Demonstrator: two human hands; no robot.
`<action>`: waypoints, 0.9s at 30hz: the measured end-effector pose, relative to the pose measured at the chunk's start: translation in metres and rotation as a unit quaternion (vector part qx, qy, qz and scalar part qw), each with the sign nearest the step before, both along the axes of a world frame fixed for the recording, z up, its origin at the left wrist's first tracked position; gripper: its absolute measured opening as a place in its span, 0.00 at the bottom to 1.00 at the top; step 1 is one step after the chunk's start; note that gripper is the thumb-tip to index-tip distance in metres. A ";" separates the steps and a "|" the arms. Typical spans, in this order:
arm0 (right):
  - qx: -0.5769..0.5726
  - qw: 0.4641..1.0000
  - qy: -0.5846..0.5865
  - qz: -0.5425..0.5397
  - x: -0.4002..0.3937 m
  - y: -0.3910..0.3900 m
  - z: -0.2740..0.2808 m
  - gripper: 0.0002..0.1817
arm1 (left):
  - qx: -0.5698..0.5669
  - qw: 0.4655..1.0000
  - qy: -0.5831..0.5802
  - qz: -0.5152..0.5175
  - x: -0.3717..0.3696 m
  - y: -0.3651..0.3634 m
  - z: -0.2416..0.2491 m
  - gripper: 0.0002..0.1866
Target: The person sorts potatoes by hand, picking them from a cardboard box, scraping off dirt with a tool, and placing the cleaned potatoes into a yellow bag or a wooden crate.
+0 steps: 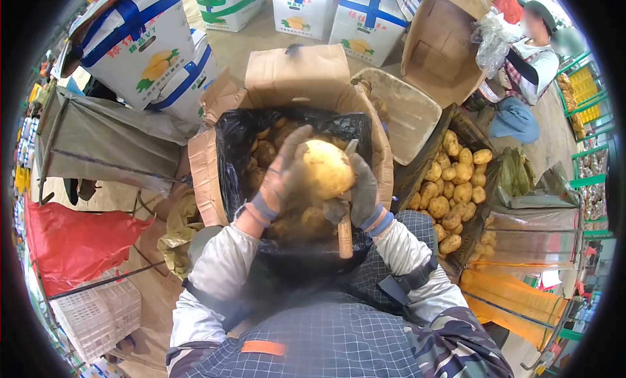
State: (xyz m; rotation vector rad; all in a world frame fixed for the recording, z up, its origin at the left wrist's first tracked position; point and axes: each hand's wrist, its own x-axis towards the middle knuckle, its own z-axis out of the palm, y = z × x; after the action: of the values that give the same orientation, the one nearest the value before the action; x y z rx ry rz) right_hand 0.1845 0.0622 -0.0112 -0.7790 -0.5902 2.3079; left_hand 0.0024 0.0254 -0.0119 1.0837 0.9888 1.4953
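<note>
My left hand [279, 177] grips a large pale yellow potato [327, 168] from its left side, fingers up along it. On the potato's right is my right hand [364, 192] in a dark grey glove, closed around a tool whose flat wooden handle [345, 239] sticks out below the fist. The tool's working end is hidden, so I cannot tell its kind. Both hands are over a cardboard box [203, 176] lined with a black plastic bag [228, 133]. More potatoes [264, 154], darker and dirt-covered, lie inside the box.
At my right stands a dark crate [409, 177] of pale potatoes [462, 172]. Beyond the box lies a dirty white tub [411, 120]. White printed cartons [297, 13] line the back. A person [531, 65] is at the upper right near an open carton [440, 48]. A white plastic basket [98, 313] stands lower left.
</note>
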 end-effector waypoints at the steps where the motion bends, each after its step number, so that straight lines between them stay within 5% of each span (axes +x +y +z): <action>1: 0.015 1.000 -0.008 0.014 -0.002 -0.002 0.004 0.35 | 0.006 1.000 0.010 0.000 0.001 -0.001 0.002 0.27; 4: 0.093 0.989 -0.099 0.063 -0.008 -0.008 0.010 0.34 | -0.066 0.997 0.022 0.028 -0.010 -0.002 -0.002 0.24; 12: 0.142 0.970 -0.172 0.099 -0.004 -0.012 -0.007 0.33 | 0.005 0.946 0.284 0.156 -0.023 0.003 -0.026 0.14; 16: 0.006 0.996 -0.038 0.085 -0.001 -0.012 0.002 0.30 | -0.062 0.966 0.201 0.149 -0.032 0.007 -0.044 0.14; 18: 0.041 0.993 -0.096 0.056 -0.005 -0.010 -0.005 0.30 | -0.088 0.983 0.091 0.130 -0.026 0.009 -0.044 0.16; 21: 0.074 0.977 -0.195 0.032 -0.007 -0.010 -0.013 0.30 | -0.010 0.978 0.152 0.141 -0.002 0.005 -0.031 0.24; 24: 0.085 0.974 -0.208 0.008 -0.008 -0.013 -0.025 0.32 | 0.051 0.931 0.349 0.090 0.004 -0.010 -0.019 0.31; 27: 0.005 0.985 -0.166 0.037 -0.005 -0.011 -0.021 0.37 | -0.023 0.948 0.305 0.086 -0.009 -0.004 -0.012 0.23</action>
State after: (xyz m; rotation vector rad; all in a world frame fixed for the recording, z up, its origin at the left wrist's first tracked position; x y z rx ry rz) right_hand 0.1796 0.0509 -0.0326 -1.1659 -0.7867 2.2551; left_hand -0.0064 0.0210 -0.0241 1.4989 1.5693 1.2788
